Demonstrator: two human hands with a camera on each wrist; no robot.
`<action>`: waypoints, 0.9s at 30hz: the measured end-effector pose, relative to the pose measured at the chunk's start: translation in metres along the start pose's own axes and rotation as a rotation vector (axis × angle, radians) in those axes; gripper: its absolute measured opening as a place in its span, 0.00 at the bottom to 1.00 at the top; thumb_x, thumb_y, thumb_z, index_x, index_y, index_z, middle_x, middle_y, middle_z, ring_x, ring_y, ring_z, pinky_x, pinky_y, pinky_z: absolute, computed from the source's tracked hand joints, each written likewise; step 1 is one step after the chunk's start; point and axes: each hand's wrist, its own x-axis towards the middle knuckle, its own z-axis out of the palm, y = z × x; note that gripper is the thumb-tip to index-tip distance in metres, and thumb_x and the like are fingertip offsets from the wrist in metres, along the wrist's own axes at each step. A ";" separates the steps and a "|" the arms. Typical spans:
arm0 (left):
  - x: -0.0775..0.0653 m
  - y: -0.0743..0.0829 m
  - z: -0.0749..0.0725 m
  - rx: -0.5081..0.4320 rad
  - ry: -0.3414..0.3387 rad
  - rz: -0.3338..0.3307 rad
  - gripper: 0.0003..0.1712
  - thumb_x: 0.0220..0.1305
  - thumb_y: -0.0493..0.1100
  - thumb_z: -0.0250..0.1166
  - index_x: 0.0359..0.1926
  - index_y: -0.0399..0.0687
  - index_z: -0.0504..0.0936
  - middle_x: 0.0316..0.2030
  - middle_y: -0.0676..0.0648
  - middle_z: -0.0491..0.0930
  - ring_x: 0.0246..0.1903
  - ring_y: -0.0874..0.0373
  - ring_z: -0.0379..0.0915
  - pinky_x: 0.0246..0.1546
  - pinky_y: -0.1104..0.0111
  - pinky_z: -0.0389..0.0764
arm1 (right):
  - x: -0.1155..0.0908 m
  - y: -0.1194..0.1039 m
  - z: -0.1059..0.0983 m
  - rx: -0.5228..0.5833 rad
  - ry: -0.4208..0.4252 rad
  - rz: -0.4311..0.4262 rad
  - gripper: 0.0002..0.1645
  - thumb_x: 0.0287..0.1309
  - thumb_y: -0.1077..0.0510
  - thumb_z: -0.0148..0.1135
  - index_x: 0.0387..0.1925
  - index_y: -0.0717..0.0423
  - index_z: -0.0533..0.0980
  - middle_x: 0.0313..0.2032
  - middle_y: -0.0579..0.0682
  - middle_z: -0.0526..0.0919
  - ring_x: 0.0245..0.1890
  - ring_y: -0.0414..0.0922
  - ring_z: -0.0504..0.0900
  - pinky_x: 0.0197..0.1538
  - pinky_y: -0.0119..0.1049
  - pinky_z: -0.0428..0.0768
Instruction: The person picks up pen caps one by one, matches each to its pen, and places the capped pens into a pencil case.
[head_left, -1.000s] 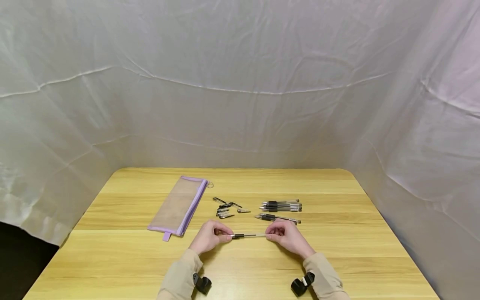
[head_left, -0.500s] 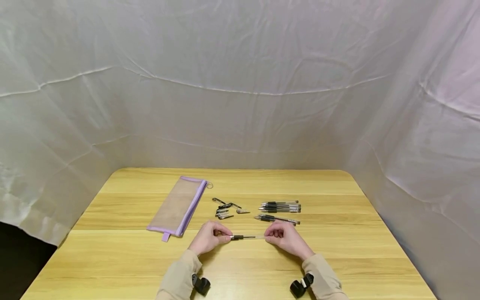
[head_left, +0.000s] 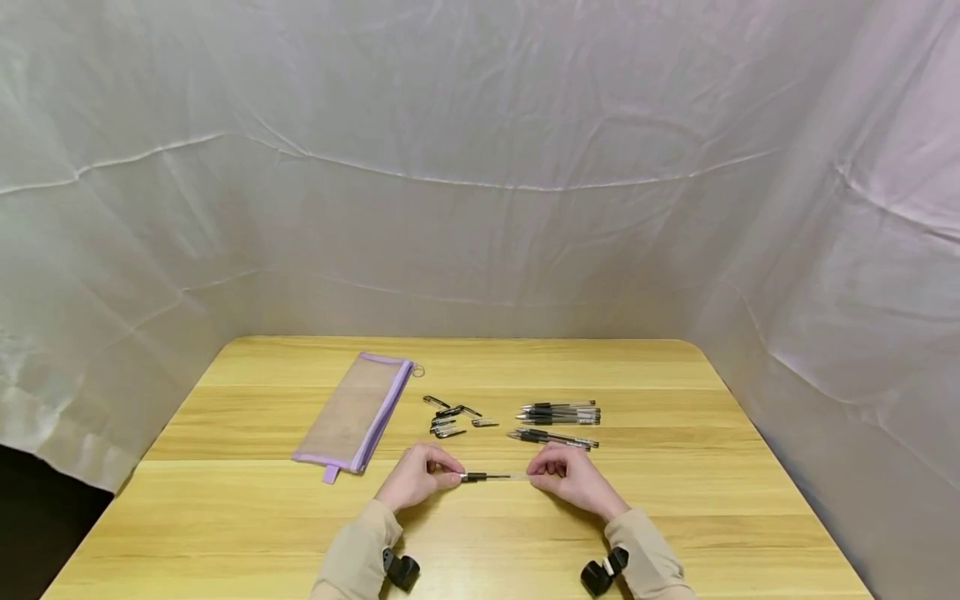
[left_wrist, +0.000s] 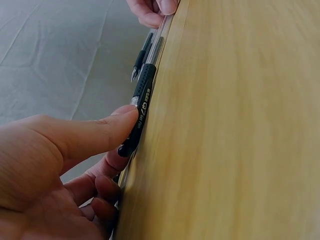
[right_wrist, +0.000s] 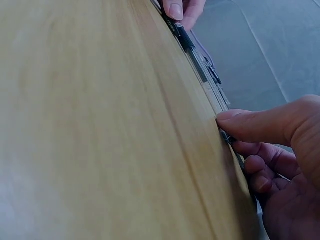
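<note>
In the head view my left hand [head_left: 420,477] and right hand [head_left: 572,478] hold one gel pen [head_left: 476,477] level between them, low over the table. The left thumb and fingers pinch its dark end, where pale lettering shows on a black cap [left_wrist: 144,102] in the left wrist view. The right thumb and fingers pinch the far end of its clear barrel [right_wrist: 207,85]. Beyond the hands, several loose pen caps [head_left: 447,422] lie in a loose pile. Several uncapped pens [head_left: 558,414] lie side by side to their right, tips pointing left.
A purple-edged mesh zip pouch [head_left: 352,412] lies flat at the left, with a ring at its far corner. The wooden table [head_left: 675,467] ends at pale cloth walls [head_left: 480,250] at the back and sides.
The hands and the pen stay almost in place, with only a very slight shift toward the left and the near edge. Both hands keep their pinch.
</note>
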 end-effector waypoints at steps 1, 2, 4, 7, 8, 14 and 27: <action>0.000 0.000 0.000 0.004 -0.001 0.003 0.05 0.56 0.36 0.74 0.36 0.46 0.90 0.34 0.50 0.84 0.33 0.63 0.71 0.37 0.73 0.71 | 0.000 0.000 0.000 0.002 -0.002 -0.002 0.05 0.54 0.63 0.72 0.34 0.53 0.86 0.32 0.50 0.82 0.29 0.34 0.71 0.32 0.25 0.70; 0.000 -0.001 0.000 0.008 -0.003 0.005 0.05 0.56 0.37 0.74 0.36 0.46 0.90 0.34 0.50 0.84 0.33 0.62 0.71 0.37 0.73 0.71 | 0.000 0.000 0.000 0.002 -0.003 -0.004 0.05 0.54 0.63 0.72 0.34 0.53 0.86 0.32 0.50 0.82 0.29 0.34 0.71 0.32 0.25 0.70; 0.000 -0.001 0.000 0.013 -0.007 0.008 0.05 0.56 0.37 0.74 0.35 0.46 0.90 0.34 0.50 0.84 0.33 0.62 0.71 0.37 0.72 0.71 | 0.000 0.000 -0.001 0.002 -0.008 -0.007 0.05 0.54 0.63 0.73 0.34 0.53 0.86 0.32 0.49 0.82 0.29 0.35 0.71 0.33 0.25 0.70; 0.000 -0.002 0.000 0.015 -0.010 0.009 0.05 0.55 0.37 0.74 0.35 0.46 0.90 0.34 0.50 0.84 0.33 0.63 0.70 0.36 0.73 0.71 | -0.001 0.000 -0.001 0.003 -0.015 -0.009 0.06 0.53 0.63 0.73 0.34 0.52 0.86 0.32 0.48 0.83 0.30 0.36 0.72 0.33 0.26 0.71; 0.000 -0.002 0.000 0.013 -0.010 0.008 0.05 0.55 0.37 0.74 0.35 0.47 0.90 0.34 0.50 0.84 0.33 0.63 0.70 0.36 0.73 0.71 | -0.001 0.000 -0.001 0.004 -0.016 -0.010 0.06 0.53 0.63 0.73 0.34 0.52 0.86 0.32 0.48 0.83 0.29 0.36 0.72 0.33 0.26 0.71; 0.000 -0.004 -0.001 -0.004 -0.007 0.029 0.06 0.56 0.38 0.74 0.37 0.44 0.90 0.34 0.49 0.84 0.32 0.65 0.69 0.35 0.74 0.70 | -0.002 0.000 -0.001 0.044 0.004 -0.027 0.07 0.53 0.62 0.73 0.36 0.54 0.86 0.33 0.51 0.83 0.29 0.37 0.72 0.32 0.27 0.71; -0.001 -0.004 0.000 -0.065 -0.015 0.003 0.11 0.60 0.41 0.73 0.42 0.43 0.89 0.40 0.47 0.85 0.38 0.61 0.73 0.40 0.74 0.73 | -0.004 0.009 -0.009 0.045 0.302 0.093 0.10 0.55 0.63 0.73 0.41 0.57 0.85 0.37 0.52 0.85 0.33 0.32 0.77 0.37 0.26 0.78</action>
